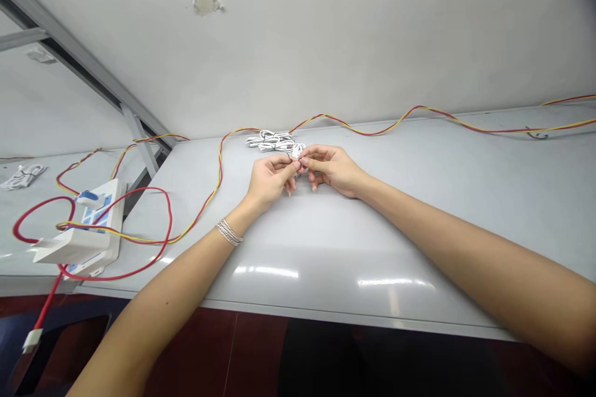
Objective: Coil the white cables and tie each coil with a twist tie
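Observation:
My left hand (271, 178) and my right hand (331, 169) meet over the middle of the white table (326, 248), fingertips pinched together. Between them they hold a small white cable end (298, 152) with a thin dark tie on it. It belongs to, or lies against, a bundle of coiled white cables (270, 141) just behind my hands, near the wall. A silver bracelet (229, 232) sits on my left wrist.
A red and yellow twisted wire (372, 130) runs along the table's back edge and down to the left. A white and blue power strip (86, 226) with red cable loops lies at the left. Another white cable bundle (23, 175) lies far left.

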A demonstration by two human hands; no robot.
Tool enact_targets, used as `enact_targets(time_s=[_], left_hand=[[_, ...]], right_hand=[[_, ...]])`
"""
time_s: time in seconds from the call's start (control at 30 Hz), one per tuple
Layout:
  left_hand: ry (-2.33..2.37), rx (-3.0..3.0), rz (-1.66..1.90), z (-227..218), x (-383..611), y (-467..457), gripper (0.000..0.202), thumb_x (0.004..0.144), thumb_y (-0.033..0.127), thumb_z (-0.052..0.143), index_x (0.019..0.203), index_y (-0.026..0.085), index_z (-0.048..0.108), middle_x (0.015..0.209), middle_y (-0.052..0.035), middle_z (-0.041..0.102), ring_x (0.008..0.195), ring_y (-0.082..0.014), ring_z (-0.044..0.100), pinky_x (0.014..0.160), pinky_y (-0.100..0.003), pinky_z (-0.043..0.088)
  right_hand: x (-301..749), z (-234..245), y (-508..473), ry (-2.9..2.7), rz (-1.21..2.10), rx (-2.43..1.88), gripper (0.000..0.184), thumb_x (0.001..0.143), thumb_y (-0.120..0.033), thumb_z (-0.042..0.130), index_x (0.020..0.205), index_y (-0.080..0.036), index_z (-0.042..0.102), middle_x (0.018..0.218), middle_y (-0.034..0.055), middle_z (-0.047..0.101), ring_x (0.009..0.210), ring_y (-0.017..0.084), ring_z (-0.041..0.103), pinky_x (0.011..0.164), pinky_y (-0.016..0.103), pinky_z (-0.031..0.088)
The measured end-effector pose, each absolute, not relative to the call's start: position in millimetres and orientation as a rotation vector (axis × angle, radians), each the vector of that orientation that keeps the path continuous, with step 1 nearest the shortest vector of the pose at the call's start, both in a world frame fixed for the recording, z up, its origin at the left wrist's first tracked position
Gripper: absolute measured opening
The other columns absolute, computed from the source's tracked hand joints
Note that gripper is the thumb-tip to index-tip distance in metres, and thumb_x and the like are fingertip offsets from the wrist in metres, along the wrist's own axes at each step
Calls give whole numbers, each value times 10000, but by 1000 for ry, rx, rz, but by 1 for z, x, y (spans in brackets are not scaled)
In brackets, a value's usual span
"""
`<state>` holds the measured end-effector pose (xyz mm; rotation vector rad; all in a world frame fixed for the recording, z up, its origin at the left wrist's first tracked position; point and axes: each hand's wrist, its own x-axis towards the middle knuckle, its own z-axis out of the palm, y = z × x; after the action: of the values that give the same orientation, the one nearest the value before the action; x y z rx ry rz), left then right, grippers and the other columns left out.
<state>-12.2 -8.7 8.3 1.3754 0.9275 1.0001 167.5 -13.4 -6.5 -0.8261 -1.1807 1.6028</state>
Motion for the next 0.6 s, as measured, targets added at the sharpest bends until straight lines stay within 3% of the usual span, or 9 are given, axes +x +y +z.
enact_targets(time_s=[0.4, 0.6], left_hand=[[938, 1398, 1001, 9, -14, -8, 379, 711, 450, 850, 818, 119, 701, 747, -50, 725, 423, -103, 580, 357, -226, 413], [933, 1411, 976, 5, -15, -5, 467, 647, 432, 895, 939, 112, 720, 999, -127, 775, 496, -138, 659, 390, -239, 464]], right_hand=[[165, -4, -15, -1198, 1544, -853, 477, 643, -498, 929, 919, -188, 694, 773, 13, 652, 576, 118, 562, 445, 262, 538], [168, -4, -13, -1039, 1606, -869, 477, 613, -415, 955, 931, -192, 678, 722, -19, 644, 545, 100, 545, 452, 248, 520]])
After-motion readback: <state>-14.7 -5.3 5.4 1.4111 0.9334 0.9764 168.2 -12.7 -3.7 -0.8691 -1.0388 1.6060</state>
